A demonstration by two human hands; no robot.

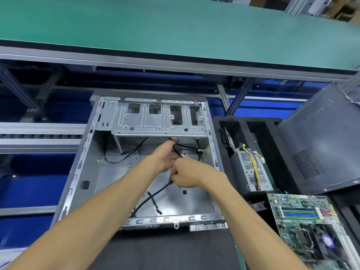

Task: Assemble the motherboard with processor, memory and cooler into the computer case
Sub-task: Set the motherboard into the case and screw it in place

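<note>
An open metal computer case (78,172) lies flat in front of me, its floor bare apart from loose black cables. Both hands reach inside it. My left hand (165,155) grips a black cable (155,193) near the drive cage. Just below it, my right hand (187,175) has its fingers curled round the same cable, which trails down toward the case's near edge. The green motherboard (303,221), with memory sticks and an empty processor socket, lies outside the case at the lower right.
A power supply (251,168) with yellow and purple wires stands in a black foam tray (276,152) to the right of the case. A dark case side panel (321,143) leans behind it. A green conveyor belt (175,30) runs across the top, over an aluminium frame.
</note>
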